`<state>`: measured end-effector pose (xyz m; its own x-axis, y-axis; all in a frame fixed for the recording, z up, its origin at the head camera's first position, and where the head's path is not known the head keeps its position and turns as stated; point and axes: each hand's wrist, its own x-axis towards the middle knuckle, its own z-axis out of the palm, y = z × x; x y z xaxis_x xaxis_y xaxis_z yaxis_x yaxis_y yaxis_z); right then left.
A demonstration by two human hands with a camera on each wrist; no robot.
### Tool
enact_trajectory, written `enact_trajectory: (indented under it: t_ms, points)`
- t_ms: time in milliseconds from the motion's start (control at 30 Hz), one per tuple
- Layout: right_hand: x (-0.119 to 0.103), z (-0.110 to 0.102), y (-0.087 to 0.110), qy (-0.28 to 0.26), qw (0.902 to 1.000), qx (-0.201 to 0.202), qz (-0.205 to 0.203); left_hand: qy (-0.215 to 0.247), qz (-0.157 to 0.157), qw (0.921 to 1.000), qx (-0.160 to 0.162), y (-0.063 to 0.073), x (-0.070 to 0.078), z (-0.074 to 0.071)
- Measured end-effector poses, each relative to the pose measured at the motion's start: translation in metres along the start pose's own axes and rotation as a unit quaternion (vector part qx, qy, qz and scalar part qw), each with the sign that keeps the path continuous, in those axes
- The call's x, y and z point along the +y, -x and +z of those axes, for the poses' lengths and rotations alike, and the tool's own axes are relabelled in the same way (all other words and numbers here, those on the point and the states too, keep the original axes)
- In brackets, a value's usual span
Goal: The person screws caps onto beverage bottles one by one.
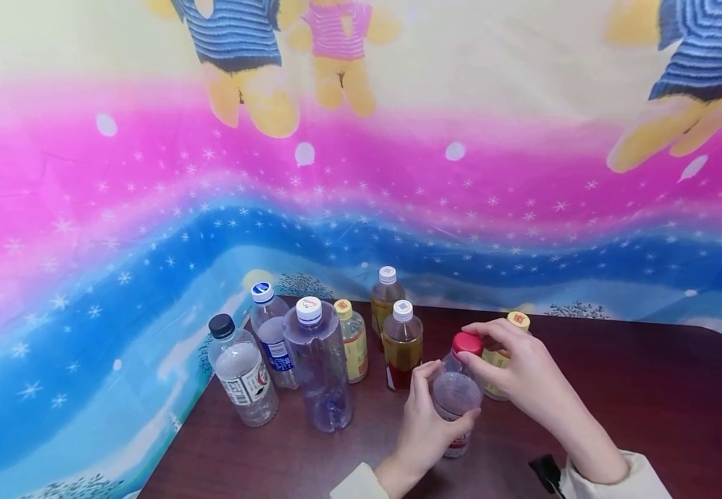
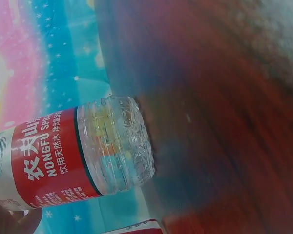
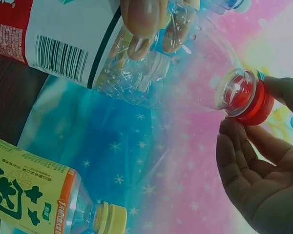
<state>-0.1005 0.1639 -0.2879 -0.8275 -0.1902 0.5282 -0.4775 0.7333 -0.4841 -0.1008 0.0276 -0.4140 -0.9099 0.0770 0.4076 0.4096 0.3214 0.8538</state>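
A clear water bottle (image 1: pixel 456 396) with a red cap (image 1: pixel 467 343) stands roughly upright before me. My left hand (image 1: pixel 420 426) grips it around the body, thumb on the near side. With thumb and fingers, my right hand (image 1: pixel 526 371) pinches the red cap on top. In the left wrist view the bottle's red and white label (image 2: pixel 53 158) shows. The right wrist view shows the red cap (image 3: pixel 258 108) at the bottle's mouth, between thumb and fingers. Whether the bottle's base touches the table cannot be told.
To the left on the dark table (image 1: pixel 635 388) stand a black-capped bottle (image 1: pixel 245 374), a blue-labelled bottle (image 1: pixel 276 343) and a tall white-capped bottle (image 1: pixel 320 367). Yellow-capped bottles (image 1: pixel 353 346) and white-capped tea bottles (image 1: pixel 402 346) stand further back. One yellow-labelled bottle (image 3: pixel 34 187) is behind my right hand.
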Motion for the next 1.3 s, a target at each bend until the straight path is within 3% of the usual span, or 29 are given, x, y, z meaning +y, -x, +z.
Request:
enact_trajectory:
  t_ms: [233,433,600,867,1300]
  points:
    - [0.001,-0.001,-0.005,-0.01,0.9967,-0.058,0.056,-0.004,0.004,1.0,-0.003,0.0,0.001,-0.001]
    - [0.009,-0.003,0.001,-0.088,0.9914,-0.096,-0.01,-0.018,0.033,0.9993,0.002,0.0,0.0,-0.001]
    - [0.015,-0.007,0.0,-0.093,0.9895,-0.096,-0.055,-0.017,0.028,0.9995,-0.004,-0.001,-0.001,-0.002]
    - [0.016,-0.016,-0.001,-0.111,0.986,-0.123,0.015,-0.016,0.015,0.9997,-0.009,0.001,0.001,0.001]
    - [0.011,-0.012,-0.005,-0.091,0.9892,-0.1,0.054,-0.007,0.007,0.9999,-0.005,0.0,0.0,0.001]
